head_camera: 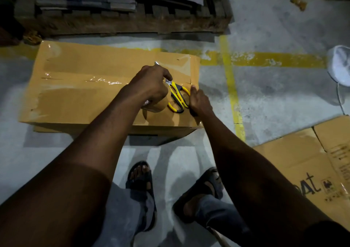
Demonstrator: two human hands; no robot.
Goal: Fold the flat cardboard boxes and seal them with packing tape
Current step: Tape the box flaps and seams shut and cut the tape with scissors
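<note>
**Taping off the end of the box**

The folded box (85, 95) sits on the concrete floor right at the person's feet, its top seam already under a shiny strip of clear tape (102, 81) that runs toward the right-hand end. That end looks like the step in hand: finishing and cutting the tape.

To do it well, I'd keep the tape taut and pressed flat over the corner before cutting. The cut should sit just past the edge, and the loose tail then wants rubbing down so it cannot lift.

Yellow-handled scissors (178, 99) lie on the lid near that end. The left hand (151, 84) reaches across and curls tightly over the blades, the metal tip poking out beyond the knuckles. Something rounded sits under its palm, perhaps the tape roll, but I can't make it out.

The right hand (199, 103) rests against the box's right edge, just beside the handle loops. Whether its fingers press the tape or hook a loop I cannot tell.

Another flat carton (303, 161) waits on the floor to the right, and a wooden pallet (113, 23) stands behind.
</note>
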